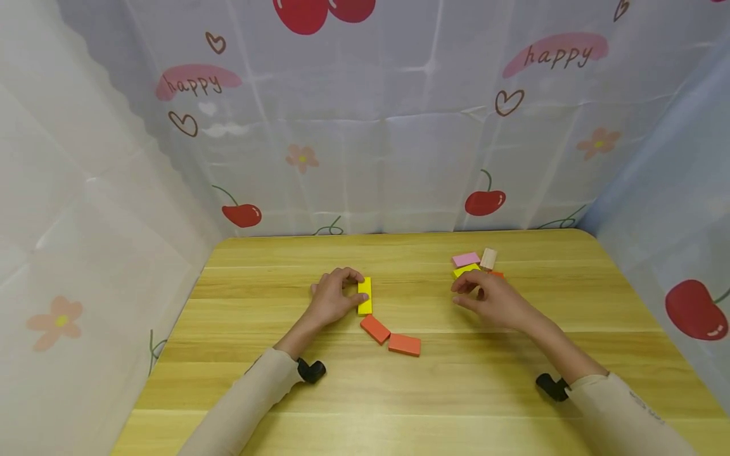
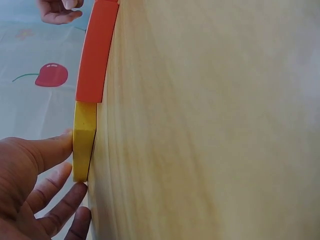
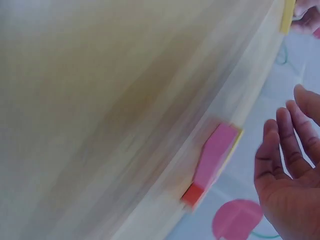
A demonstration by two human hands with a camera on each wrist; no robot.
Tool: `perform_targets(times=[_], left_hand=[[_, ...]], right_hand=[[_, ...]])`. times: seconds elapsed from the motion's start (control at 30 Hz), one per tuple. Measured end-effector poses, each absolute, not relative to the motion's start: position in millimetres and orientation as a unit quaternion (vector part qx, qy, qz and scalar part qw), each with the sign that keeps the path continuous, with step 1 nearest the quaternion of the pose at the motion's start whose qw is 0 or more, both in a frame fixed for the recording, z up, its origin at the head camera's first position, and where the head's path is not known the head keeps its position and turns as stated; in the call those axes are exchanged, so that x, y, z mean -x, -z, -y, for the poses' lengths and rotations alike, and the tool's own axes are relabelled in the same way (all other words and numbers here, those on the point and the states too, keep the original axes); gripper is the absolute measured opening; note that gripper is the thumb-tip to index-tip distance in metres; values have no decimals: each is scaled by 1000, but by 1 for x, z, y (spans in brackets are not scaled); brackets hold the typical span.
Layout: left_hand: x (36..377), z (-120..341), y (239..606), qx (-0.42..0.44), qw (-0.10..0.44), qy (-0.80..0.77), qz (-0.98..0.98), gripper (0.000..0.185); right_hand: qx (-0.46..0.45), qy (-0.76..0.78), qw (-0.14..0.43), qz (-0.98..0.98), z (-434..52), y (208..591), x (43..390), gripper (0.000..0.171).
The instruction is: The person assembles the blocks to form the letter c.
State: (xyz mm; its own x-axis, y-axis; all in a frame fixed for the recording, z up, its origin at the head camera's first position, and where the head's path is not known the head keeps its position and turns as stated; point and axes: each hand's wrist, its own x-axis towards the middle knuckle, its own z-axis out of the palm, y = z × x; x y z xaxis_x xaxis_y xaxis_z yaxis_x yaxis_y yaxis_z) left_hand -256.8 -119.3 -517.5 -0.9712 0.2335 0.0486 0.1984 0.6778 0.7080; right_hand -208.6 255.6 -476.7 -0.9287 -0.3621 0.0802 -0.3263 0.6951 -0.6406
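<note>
On the tabletop, my left hand (image 1: 332,296) has its thumb and index finger on a yellow block (image 1: 365,307). In the left wrist view the thumb touches the same yellow block (image 2: 85,125), with other fingertips by its end. An orange-red block (image 1: 375,329) lies slantwise at the yellow block's near end, and another orange-red block (image 1: 405,345) follows to its right. My right hand (image 1: 493,301) hovers with loosely bent fingers and holds nothing. It is beside a small group: a second yellow block (image 1: 466,270), a pink block (image 1: 466,259), a plain wood block (image 1: 488,258) and a partly hidden orange block (image 1: 497,275).
The wood-grain table (image 1: 285,392) has rounded back corners. Behind it hangs a printed curtain (image 1: 376,158), and further curtain panels stand at both sides. Black wrist cameras are strapped at both cuffs.
</note>
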Motion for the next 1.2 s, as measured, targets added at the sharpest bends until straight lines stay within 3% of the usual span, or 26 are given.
perform_targets(times=[0.27,0.6,1.2], left_hand=[[255,119,518,-123,23,-385,-915,30],[256,119,521,-118,20,-386,-915,29],[255,119,516,-117,19,-386,-915,30]], right_hand=[[187,292,-7,-938,-280,475,235,16],[187,208,5,-960,-290,478,261,25],[179,235,7,-955,-301,485,273,26]])
